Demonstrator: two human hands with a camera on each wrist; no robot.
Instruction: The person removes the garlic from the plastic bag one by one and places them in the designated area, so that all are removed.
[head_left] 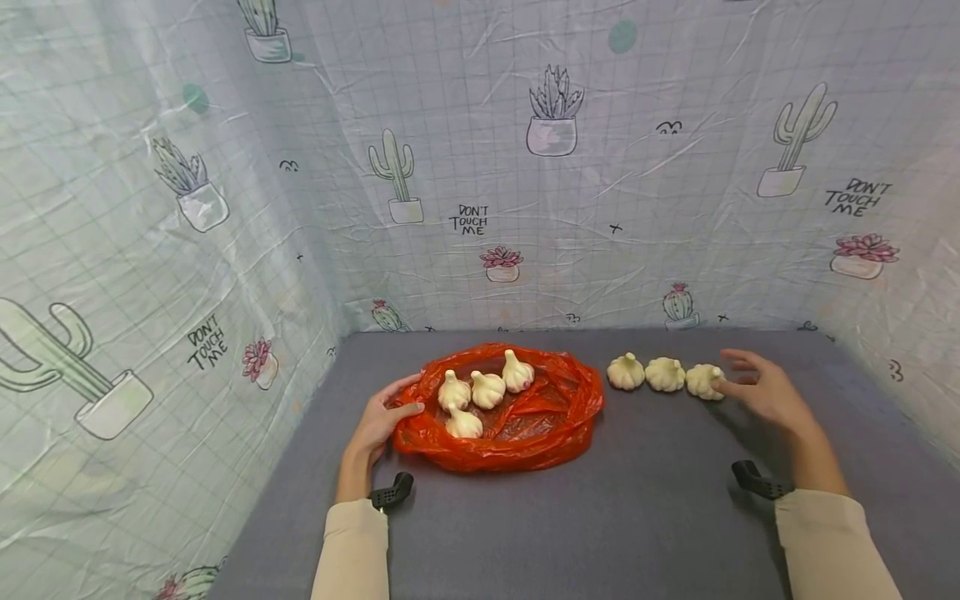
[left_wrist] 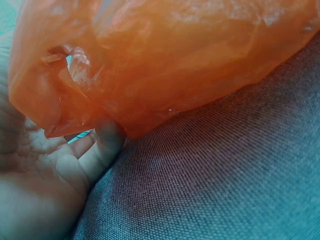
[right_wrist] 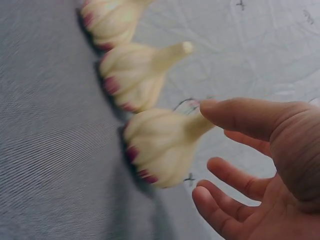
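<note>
A red plastic bag (head_left: 517, 457) lies on the table with its mouth spread wide and its rim rolled. Several white garlic bulbs (head_left: 488, 390) sit inside it, towards the left. My left hand (head_left: 377, 423) holds the bag's left rim, thumb over the edge; in the left wrist view orange-red plastic (left_wrist: 165, 65) hides part of the fingers. To the bag's right, three garlic bulbs stand in a row. My right hand (head_left: 772, 396) is at the rightmost garlic bulb (right_wrist: 162, 147), its thumb by the stem and the other fingers spread apart, not wrapped round it.
A grey cloth-covered table (head_left: 570, 533) lies under everything. Behind and at the sides hangs a pale sheet (head_left: 465, 283) printed with cacti, close behind the row of garlic. A black wrist device (head_left: 392, 491) sits at the left wrist, another (head_left: 757, 481) at the right.
</note>
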